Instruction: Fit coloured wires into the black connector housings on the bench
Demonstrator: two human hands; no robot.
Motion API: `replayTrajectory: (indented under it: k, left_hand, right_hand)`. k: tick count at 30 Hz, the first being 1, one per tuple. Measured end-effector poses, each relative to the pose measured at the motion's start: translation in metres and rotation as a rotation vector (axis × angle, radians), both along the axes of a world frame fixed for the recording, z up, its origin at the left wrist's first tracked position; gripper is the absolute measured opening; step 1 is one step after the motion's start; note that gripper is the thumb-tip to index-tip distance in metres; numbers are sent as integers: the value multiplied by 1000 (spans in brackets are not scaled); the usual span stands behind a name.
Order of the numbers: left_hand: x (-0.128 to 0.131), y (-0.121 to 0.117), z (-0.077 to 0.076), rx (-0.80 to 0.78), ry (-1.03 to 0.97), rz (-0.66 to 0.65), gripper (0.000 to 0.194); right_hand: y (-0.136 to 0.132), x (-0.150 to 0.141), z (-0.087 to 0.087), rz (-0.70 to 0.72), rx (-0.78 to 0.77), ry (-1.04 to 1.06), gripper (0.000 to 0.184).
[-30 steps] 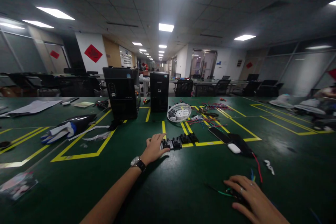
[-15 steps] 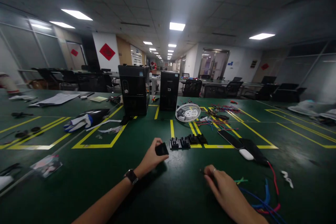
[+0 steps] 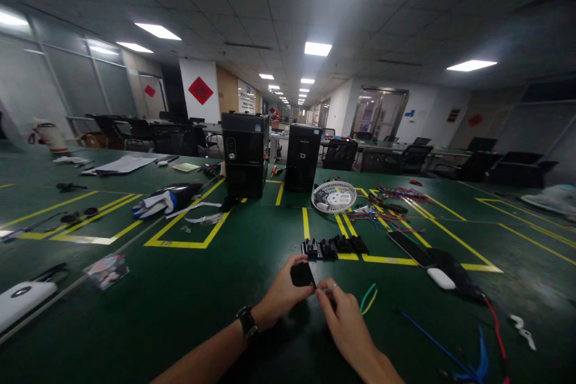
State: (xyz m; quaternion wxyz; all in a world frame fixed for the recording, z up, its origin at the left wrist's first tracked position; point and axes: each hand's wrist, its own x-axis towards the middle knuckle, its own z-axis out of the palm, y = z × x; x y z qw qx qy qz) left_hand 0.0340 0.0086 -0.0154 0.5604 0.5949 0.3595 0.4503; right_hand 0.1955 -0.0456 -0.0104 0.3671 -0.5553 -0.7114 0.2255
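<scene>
My left hand (image 3: 288,289), with a dark watch on its wrist, grips a small black square-faced part (image 3: 302,275) between thumb and fingers, above the green table (image 3: 252,342). The fingers of my right hand (image 3: 344,315) are pinched together at the part's lower right edge; whatever lies between these fingertips is too small to make out. Just beyond both hands, several black parts with upright pegs (image 3: 327,248) stand in a row. A green and yellow wire (image 3: 369,300) lies close to the right hand.
Two black computer towers (image 3: 244,156) stand at the back, beside a white plastic basket (image 3: 333,197). On the right lie a phone (image 3: 411,248), a white rounded case (image 3: 441,279) and blue wires (image 3: 481,354). Leftward are a blue-and-white glove (image 3: 155,204) and a plastic bag (image 3: 107,270).
My right hand has moved left to meet the black part in my left hand; before, it was apart, pinching something small and dark. The whole view has shifted slightly.
</scene>
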Motion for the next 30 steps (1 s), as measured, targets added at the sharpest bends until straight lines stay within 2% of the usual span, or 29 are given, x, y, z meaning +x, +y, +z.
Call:
replayTrajectory:
  k: [3, 8, 12, 17, 25, 30]
  left_hand:
    - [0, 0, -4, -17, -32, -89, 57]
    - [3, -3, -9, 7, -108, -209, 66]
    - [6, -6, -12, 77, -147, -204, 73]
    - [8, -5, -13, 64, -171, -246, 75]
    - [10, -4, -11, -33, -244, -160, 75]
    - [13, -5, -13, 19, -241, -193, 74]
  right_hand:
    - [-3, 1, -2, -8, 6, 25, 23]
    - [7, 2, -4, -71, -28, 188, 25]
    - [10, 1, -7, -91, -102, 343, 27]
    - [9, 0, -9, -83, -148, 471, 31]
    - [10, -1, -10, -68, -149, 506, 35]
    - [11, -1, -9, -67, -147, 499, 39]
